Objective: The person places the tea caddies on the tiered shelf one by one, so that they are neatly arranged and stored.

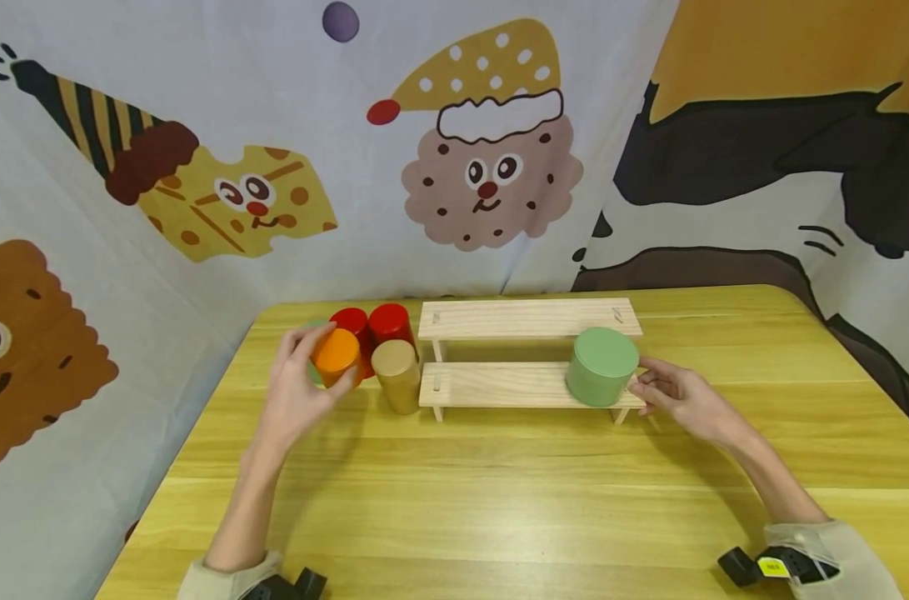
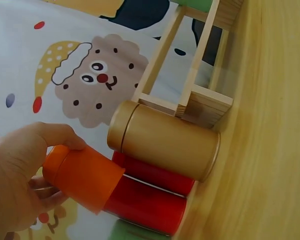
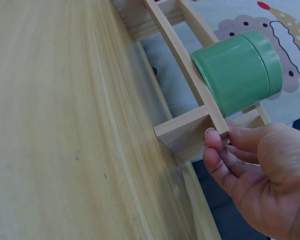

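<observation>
My left hand [image 1: 292,383] grips an orange canister [image 1: 337,357] between thumb and fingers; the left wrist view has it tilted, held off the table beside a red canister [image 2: 147,205]. A tan canister [image 1: 398,382] and another red canister [image 1: 391,325] stand close by. Behind the orange one, a green canister [image 1: 315,375] is mostly hidden. On the lower board of a two-step wooden shelf [image 1: 499,385] sits a wide green canister [image 1: 602,368], near the right end. With thumb and fingertips, my right hand [image 1: 682,400] pinches the right end of that board.
Along the back of the wooden table [image 1: 484,492] hangs a cloth [image 1: 364,183] printed with cartoon figures. The upper board [image 1: 529,318] of the shelf stands behind the lower one. The tan canister is right against the shelf's left end.
</observation>
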### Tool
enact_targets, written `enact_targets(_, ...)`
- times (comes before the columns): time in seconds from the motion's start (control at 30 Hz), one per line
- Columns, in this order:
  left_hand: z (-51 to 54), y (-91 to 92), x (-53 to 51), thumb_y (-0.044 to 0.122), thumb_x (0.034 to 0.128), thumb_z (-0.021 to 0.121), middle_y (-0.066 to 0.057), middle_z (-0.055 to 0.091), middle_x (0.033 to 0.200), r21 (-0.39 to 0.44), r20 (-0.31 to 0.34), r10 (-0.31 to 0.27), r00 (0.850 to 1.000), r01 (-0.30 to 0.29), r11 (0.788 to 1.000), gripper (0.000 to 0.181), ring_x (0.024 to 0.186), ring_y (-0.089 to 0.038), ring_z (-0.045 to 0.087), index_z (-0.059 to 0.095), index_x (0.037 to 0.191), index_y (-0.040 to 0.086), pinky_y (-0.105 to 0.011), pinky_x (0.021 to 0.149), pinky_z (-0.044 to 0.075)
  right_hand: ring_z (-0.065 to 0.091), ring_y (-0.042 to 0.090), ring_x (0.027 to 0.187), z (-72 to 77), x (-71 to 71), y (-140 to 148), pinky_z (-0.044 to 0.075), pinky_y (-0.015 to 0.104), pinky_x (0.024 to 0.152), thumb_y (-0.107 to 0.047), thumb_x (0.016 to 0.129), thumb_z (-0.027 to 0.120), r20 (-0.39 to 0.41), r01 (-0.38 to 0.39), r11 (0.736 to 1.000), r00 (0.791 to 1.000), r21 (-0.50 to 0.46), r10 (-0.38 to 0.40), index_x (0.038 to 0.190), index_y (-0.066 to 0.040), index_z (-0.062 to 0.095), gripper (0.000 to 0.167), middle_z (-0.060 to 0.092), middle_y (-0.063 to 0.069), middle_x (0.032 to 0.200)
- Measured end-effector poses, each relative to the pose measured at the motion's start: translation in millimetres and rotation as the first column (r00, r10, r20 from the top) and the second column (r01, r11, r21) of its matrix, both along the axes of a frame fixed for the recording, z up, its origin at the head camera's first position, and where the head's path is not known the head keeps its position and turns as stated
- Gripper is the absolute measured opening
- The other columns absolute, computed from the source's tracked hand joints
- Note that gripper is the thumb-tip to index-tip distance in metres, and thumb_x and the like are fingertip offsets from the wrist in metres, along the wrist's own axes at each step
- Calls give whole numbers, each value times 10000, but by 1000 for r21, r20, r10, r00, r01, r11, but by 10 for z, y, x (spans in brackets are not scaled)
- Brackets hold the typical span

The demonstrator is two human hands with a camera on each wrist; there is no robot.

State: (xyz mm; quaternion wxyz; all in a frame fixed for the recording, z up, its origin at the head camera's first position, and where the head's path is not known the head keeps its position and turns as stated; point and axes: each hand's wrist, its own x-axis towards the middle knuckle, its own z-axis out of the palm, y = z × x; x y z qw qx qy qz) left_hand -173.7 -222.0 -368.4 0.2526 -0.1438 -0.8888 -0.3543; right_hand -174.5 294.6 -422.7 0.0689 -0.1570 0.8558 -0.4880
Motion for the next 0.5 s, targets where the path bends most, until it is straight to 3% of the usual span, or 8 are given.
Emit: enact_targets(0.5, 201, 106, -14, 37, 752, 837, -210, 514, 1211, 15, -59, 15, 998, -14, 1000, 629, 1061, -350, 507, 602, 1334, -3, -486, 858, 447, 694, 258, 839, -2, -3, 7, 595, 337, 765, -129, 1047, 557, -7, -4, 1000, 1000, 4, 4, 1479, 164, 314, 575, 625, 228, 1108)
